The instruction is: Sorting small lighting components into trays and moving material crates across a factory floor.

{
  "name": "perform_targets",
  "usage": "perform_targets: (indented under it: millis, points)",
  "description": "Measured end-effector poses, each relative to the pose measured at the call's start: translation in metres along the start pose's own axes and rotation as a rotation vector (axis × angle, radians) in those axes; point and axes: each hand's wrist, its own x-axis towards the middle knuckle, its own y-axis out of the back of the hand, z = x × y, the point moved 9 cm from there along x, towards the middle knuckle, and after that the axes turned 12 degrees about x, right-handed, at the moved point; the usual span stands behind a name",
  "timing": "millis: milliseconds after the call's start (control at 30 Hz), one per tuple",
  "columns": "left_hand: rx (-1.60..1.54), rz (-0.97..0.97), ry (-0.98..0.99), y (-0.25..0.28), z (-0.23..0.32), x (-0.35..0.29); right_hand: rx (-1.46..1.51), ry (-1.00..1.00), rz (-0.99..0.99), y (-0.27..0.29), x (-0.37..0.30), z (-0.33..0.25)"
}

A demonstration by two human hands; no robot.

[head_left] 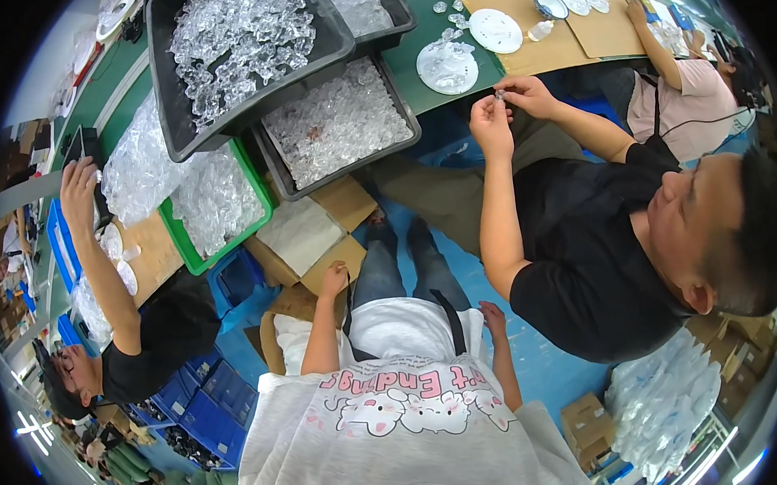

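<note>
My left hand [336, 279] hangs beside my hip, fingers curled at the upper end of a thin black strap [348, 315] and apparently closed on it. On the other side, my right hand [493, 318] hangs low next to my thigh; its fingers are small and partly turned away, and nothing shows in it. A second black strap [450, 323] lies across my white shirt [410, 331], apart from that hand. Nearest to my left hand is an open cardboard box [302, 304] with white bags.
Ahead, black bins [325, 186] and a green bin [263, 210] hold many clear plastic pieces. On the right, a seated co-worker [600, 227] pinches a small clear piece. Another co-worker [159, 336] reaches up at left. Large clear bags [661, 397] stand behind right.
</note>
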Motion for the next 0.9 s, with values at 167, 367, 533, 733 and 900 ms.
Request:
perform_targets:
  millis: [167,367,533,733,900]
  points:
    - [-0.024,0.038,-0.011,0.0035,-0.0032,-0.0015,0.028,0.001,-0.023,-0.0025,0.0041,-0.0001]
    - [-0.065,-0.002,0.032,0.0013,-0.0016,0.0004,0.018,-0.012,-0.024,-0.002,0.0065,0.0014]
    - [-0.041,-0.016,0.036,0.0018,0.0004,0.0022,0.009,-0.006,-0.012,-0.0023,0.0067,0.0033]
    - [-0.048,-0.041,0.062,0.0022,0.0009,0.0032,0.002,-0.016,-0.002,-0.0016,0.0077,0.0065]
    - [-0.019,-0.042,0.06,0.0019,-0.0027,0.0045,-0.018,-0.011,-0.004,-0.0036,0.0051,0.0033]
